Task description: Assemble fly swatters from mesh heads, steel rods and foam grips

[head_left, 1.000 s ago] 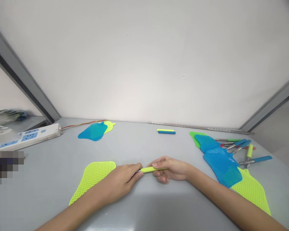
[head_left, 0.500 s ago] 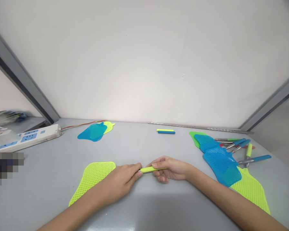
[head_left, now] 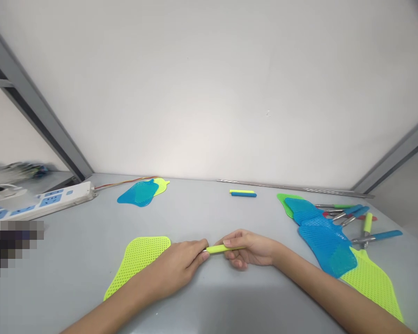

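Note:
A yellow-green fly swatter lies across the front of the table, its perforated head (head_left: pixel 144 253) partly hidden under my left forearm. My left hand (head_left: pixel 184 262) is closed around the swatter's shaft, with a bit of metal showing by the thumb. My right hand (head_left: pixel 247 248) holds the yellow foam grip (head_left: pixel 216 249) at the other end, thumb on top and fingers curled below. The two hands are a short gap apart, and most of the shaft is covered by the left one.
To the right lie several assembled fly swatters, with blue (head_left: pixel 329 248) and yellow-green (head_left: pixel 372 280) heads overlapping. Loose swatter heads (head_left: pixel 134 197) rest at back left, near a white power strip (head_left: pixel 62 199). Two foam grips (head_left: pixel 244 194) and thin metal rods (head_left: pixel 299 187) lie along the wall.
The whole view has shifted a little, so everything sits slightly farther right and lower. Both hands keep the same hold on the fly swatter.

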`<action>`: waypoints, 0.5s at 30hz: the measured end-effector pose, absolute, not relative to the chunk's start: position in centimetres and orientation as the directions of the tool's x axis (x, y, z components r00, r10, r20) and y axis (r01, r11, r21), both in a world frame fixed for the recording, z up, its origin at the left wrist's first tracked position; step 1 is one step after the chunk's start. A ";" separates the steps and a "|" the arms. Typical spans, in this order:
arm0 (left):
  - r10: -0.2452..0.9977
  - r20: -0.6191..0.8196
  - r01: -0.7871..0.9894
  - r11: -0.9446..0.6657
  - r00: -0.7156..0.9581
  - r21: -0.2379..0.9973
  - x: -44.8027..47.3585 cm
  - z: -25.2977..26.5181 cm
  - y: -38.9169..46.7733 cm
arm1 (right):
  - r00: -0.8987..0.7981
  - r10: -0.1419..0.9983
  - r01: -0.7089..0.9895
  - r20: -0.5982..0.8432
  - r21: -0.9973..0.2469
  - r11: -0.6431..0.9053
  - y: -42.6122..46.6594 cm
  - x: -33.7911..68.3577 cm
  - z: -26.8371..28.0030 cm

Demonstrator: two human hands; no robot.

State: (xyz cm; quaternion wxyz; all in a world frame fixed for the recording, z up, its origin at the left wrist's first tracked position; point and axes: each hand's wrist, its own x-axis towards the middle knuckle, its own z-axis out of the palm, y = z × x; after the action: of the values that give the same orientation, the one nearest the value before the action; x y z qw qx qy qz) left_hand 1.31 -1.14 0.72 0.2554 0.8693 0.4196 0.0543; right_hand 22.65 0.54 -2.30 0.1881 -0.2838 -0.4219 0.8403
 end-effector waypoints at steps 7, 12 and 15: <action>0.758 -0.118 0.701 -0.517 0.641 0.491 1.4 0.7 -1.2 | -0.758 0.562 -0.065 -0.331 -0.819 -0.570 0.5 22.6 -2.3; 0.758 -0.114 0.698 -0.517 0.642 0.495 1.3 0.6 -1.2 | -0.758 0.565 -0.068 -0.327 -0.822 -0.566 0.5 22.6 -2.2; 0.764 -0.115 0.703 -0.510 0.635 0.495 1.3 0.6 -1.1 | -0.760 0.560 -0.064 -0.330 -0.820 -0.569 0.5 22.6 -2.1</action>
State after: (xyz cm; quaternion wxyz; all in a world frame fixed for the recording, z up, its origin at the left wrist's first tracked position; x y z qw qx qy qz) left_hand 1.31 -1.15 0.65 0.2566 0.8670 0.4230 0.0591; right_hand 22.63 0.52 -2.15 0.1867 -0.2919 -0.4250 0.8363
